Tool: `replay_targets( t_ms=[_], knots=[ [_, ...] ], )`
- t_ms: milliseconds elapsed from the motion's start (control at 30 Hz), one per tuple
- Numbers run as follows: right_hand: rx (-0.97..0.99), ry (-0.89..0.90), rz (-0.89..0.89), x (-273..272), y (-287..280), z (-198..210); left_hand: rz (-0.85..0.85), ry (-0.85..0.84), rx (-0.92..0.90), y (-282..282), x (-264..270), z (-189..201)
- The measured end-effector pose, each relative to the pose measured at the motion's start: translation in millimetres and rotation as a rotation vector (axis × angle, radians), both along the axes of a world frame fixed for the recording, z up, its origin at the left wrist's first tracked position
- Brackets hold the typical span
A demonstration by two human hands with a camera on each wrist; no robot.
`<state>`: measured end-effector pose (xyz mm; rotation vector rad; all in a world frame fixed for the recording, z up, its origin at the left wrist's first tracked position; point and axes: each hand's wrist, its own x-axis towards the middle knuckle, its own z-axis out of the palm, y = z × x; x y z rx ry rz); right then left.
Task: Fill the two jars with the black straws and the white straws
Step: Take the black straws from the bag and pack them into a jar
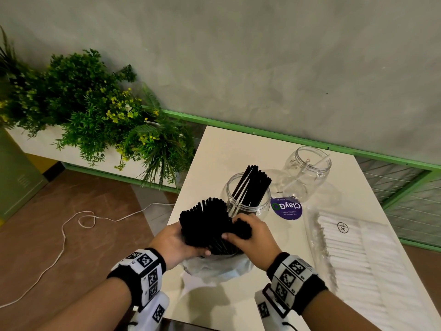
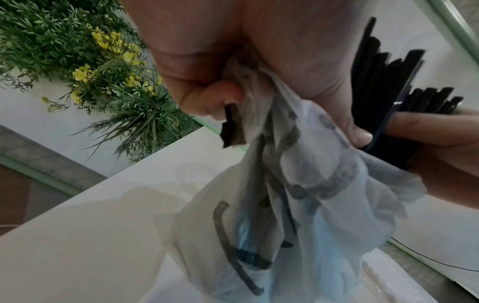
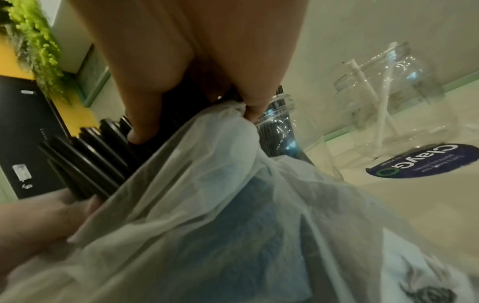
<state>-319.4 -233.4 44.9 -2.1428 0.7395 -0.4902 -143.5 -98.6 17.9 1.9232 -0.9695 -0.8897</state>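
Observation:
A thick bundle of black straws (image 1: 207, 220) sticks out of a thin white plastic bag (image 1: 214, 266) above the table's near edge. My left hand (image 1: 176, 242) grips the bundle and bag from the left. My right hand (image 1: 248, 232) pinches a smaller clump of black straws at the bundle's right side. Behind them stands a clear jar (image 1: 248, 199) with several black straws leaning in it. A second clear jar (image 1: 307, 170) farther right holds a couple of white straws. In the wrist views the black straws (image 2: 394, 86) (image 3: 90, 160) and the bag (image 2: 298, 205) (image 3: 220, 205) fill the frame.
A clear pack of white straws (image 1: 353, 256) lies along the right of the white table (image 1: 226, 149). A purple round sticker (image 1: 286, 207) sits between the jars. Green plants (image 1: 95, 108) stand in a planter to the left. A white cord (image 1: 71, 225) trails on the brown floor.

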Motion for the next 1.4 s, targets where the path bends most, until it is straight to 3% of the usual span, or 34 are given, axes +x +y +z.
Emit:
replay_targets(
  t_ms=[100, 200, 367, 533, 767, 1033, 1400],
  knots=[
    [0.048, -0.078, -0.043, 1.7, -2.6, 10.0, -0.013, 0.007, 0.011, 0.4, 0.4, 4.3],
    [0.213, -0.175, -0.071, 4.1, -8.4, 28.6, -0.004, 0.052, -0.01, -0.8, 3.3, 1.2],
    [0.385, -0.445, -0.149, 10.4, -14.2, 60.0, -0.008, 0.098, -0.019, -1.9, 3.8, 2.7],
    [0.403, -0.595, -0.147, 19.7, -18.3, 90.4, -0.018, 0.161, -0.036, -4.4, 2.7, 4.2],
    [0.404, -0.678, -0.153, 28.2, -36.1, 122.4, -0.027, 0.195, -0.027, -7.3, 3.2, 6.1],
    [0.363, -0.538, -0.124, 36.6, -31.4, 101.6, -0.001, 0.179, -0.021, -10.9, 0.7, 4.1],
    [0.387, -0.69, -0.169, 29.1, -51.5, 133.6, -0.006, 0.195, -0.028, -8.6, 7.5, 3.0]
  ],
)
